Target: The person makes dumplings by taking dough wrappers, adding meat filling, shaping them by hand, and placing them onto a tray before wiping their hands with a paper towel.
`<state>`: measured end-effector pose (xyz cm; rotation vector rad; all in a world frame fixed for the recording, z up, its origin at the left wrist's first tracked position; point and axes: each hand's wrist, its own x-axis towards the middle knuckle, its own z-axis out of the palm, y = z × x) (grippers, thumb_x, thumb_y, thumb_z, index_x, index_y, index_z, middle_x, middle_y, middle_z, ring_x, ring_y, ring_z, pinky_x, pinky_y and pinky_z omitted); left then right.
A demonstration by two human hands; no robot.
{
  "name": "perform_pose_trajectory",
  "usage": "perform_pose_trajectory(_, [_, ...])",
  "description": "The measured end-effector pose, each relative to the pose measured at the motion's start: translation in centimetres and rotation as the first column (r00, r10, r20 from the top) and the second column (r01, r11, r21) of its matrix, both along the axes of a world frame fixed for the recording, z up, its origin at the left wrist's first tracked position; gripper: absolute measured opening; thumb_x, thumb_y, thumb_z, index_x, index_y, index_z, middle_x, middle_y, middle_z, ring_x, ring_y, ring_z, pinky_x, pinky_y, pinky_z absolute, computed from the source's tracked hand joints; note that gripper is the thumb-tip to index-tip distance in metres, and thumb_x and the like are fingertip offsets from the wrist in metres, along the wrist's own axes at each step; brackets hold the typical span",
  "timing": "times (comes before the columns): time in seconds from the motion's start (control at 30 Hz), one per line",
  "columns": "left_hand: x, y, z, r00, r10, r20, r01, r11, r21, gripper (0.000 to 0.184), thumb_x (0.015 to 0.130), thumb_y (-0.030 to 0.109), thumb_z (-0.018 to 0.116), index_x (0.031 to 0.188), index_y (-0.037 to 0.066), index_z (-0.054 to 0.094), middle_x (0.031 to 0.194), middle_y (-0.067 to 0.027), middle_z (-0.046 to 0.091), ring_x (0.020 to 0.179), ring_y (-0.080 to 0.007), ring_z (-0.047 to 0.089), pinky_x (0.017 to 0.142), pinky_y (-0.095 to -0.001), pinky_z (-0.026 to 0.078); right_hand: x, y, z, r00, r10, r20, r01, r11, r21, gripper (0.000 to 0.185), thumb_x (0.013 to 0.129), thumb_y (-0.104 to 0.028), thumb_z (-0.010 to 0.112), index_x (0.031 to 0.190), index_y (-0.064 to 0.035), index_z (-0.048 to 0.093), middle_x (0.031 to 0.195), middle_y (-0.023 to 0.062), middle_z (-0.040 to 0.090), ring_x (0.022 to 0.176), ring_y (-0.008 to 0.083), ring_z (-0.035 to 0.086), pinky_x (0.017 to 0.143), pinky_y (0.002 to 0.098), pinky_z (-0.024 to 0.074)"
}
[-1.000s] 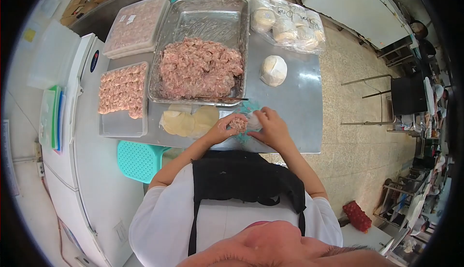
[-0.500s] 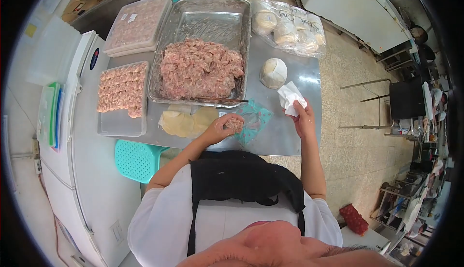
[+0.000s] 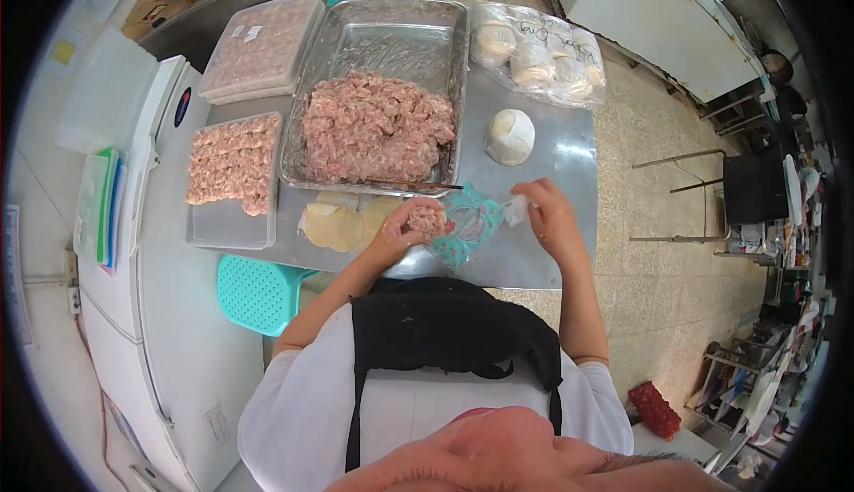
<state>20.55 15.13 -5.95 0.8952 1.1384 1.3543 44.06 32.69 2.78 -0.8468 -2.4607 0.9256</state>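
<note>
My left hand is closed around a dumpling heaped with ground meat, over the table's near edge. Between thumb and fingers, my right hand pinches a crumpled thin white sheet, paper or plastic. A teal patterned cloth or bag lies between the hands. Round pale yellow wrappers lie fanned out beside my left hand. Beyond them, a metal tray holds a mound of ground meat. A white wrapped stack stands beyond my right hand.
At left, a plastic tray holds rows of filled dumplings, with a lidded container behind. A stick lies across the metal tray's near edge. A bag of wrapped stacks sits at the far right. A teal stool stands below.
My right hand has raised slightly and its white sheet has gone from spread out to crumpled, now nearer the teal cloth. The meat in my left hand shows more from above.
</note>
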Motion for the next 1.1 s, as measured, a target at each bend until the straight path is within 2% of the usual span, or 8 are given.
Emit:
perform_pose_trajectory(0.13, [-0.8, -0.9, 1.5, 0.981, 0.17, 0.092, -0.178, 0.98, 0.085, 0.064, 0.071, 0.001, 0.069, 0.132, 0.006, 0.048, 0.114, -0.0043, 0.058, 0.107, -0.0155, 0.055, 0.096, -0.0304, 0.043, -0.3, -1.5, -2.5, 0.982, 0.093, 0.163, -0.104, 0.993, 0.061, 0.033, 0.079, -0.011, 0.067, 0.112, -0.0083, 0.06, 0.097, 0.0174, 0.053, 0.092, 0.0355, 0.056, 0.079, 0.0419, 0.0477])
perform_pose_trajectory(0.37, [-3.7, -3.5, 4.5, 0.871, 0.268, -0.411, -0.224, 0.963, 0.151, 0.061, 0.071, 0.005, 0.077, 0.127, 0.006, 0.053, 0.118, -0.0078, 0.06, 0.105, -0.0151, 0.057, 0.089, -0.0288, 0.047, -3.7, -3.4, -6.2, 0.882, 0.159, 0.444, -0.262, 0.948, 0.181, 0.045, 0.074, -0.026, 0.075, 0.112, -0.0102, 0.059, 0.1, 0.0156, 0.052, 0.096, 0.0347, 0.055, 0.08, 0.0434, 0.0498])
perform_pose_trajectory(0.63, [-7.3, -6.8, 4.7, 0.925, 0.123, -0.36, -0.106, 0.992, 0.065, 0.03, 0.074, 0.006, 0.076, 0.099, 0.006, 0.06, 0.12, -0.0094, 0.062, 0.108, -0.0166, 0.058, 0.089, -0.0314, 0.048, -3.2, -6.1, -8.3, 0.939, 0.129, 0.318, -0.101, 0.989, -0.104, 0.023, 0.075, -0.019, 0.069, 0.093, -0.0059, 0.062, 0.088, 0.0142, 0.054, 0.084, 0.033, 0.058, 0.071, 0.041, 0.0486])
perform_pose_trajectory(0.73, [-7.7, -7.6, 4.9, 0.867, 0.038, -0.497, 0.103, 0.962, 0.253, 0.03, 0.074, 0.007, 0.076, 0.1, 0.007, 0.06, 0.123, -0.0103, 0.061, 0.109, -0.0174, 0.057, 0.092, -0.0327, 0.047, -5.0, -9.4, -4.4, 0.968, 0.173, 0.183, -0.122, 0.957, -0.264, 0.019, 0.077, -0.017, 0.066, 0.091, -0.0046, 0.061, 0.086, 0.0144, 0.054, 0.078, 0.032, 0.058, 0.069, 0.0391, 0.0475])
perform_pose_trajectory(0.83, [-7.1, -9.3, 5.6, 0.887, -0.149, -0.437, 0.192, 0.98, 0.055, 0.031, 0.074, 0.009, 0.076, 0.1, 0.008, 0.059, 0.128, -0.0112, 0.058, 0.112, -0.0181, 0.056, 0.095, -0.0334, 0.044, -8.1, -12.9, -3.6, 0.973, 0.229, -0.02, -0.226, 0.937, -0.266, 0.02, 0.08, -0.018, 0.065, 0.094, -0.0041, 0.061, 0.088, 0.0141, 0.055, 0.075, 0.0306, 0.057, 0.069, 0.0371, 0.047])
perform_pose_trajectory(0.97, [-7.7, -13.4, 5.3, 0.929, -0.068, -0.364, 0.053, 0.997, -0.05, 0.032, 0.073, 0.004, 0.073, 0.1, 0.005, 0.057, 0.104, -0.0063, 0.066, 0.092, -0.0154, 0.063, 0.078, -0.0289, 0.052, -12.4, -19.0, -3.5, 0.948, 0.079, -0.308, -0.196, 0.908, -0.371, 0.027, 0.084, -0.021, 0.065, 0.105, -0.0052, 0.059, 0.088, 0.0138, 0.056, 0.074, 0.0304, 0.056, 0.069, 0.0354, 0.0465])
perform_pose_trajectory(1.07, [-9.1, -16.9, 4.0, 0.991, 0.117, 0.071, -0.116, 0.993, -0.011, 0.03, 0.078, 0.0, 0.067, 0.105, 0.004, 0.055, 0.088, -0.0062, 0.065, 0.073, -0.0141, 0.064, 0.063, -0.0282, 0.053, -15.1, -23.3, -2.4, 0.882, 0.025, -0.471, -0.067, 0.995, -0.073, 0.034, 0.086, -0.024, 0.066, 0.113, -0.0068, 0.057, 0.087, 0.0133, 0.057, 0.076, 0.0316, 0.057, 0.07, 0.0356, 0.0475])
perform_pose_trajectory(1.1, [-9.5, -18.0, 3.9, 0.987, 0.136, 0.082, -0.135, 0.991, -0.021, 0.03, 0.079, -0.001, 0.067, 0.106, 0.004, 0.055, 0.088, -0.0062, 0.065, 0.073, -0.0142, 0.064, 0.063, -0.0285, 0.054, -15.3, -24.7, -1.7, 0.931, 0.081, -0.356, -0.093, 0.996, -0.016, 0.035, 0.086, -0.024, 0.066, 0.115, -0.0071, 0.058, 0.089, 0.0141, 0.058, 0.077, 0.0321, 0.057, 0.072, 0.0363, 0.0478])
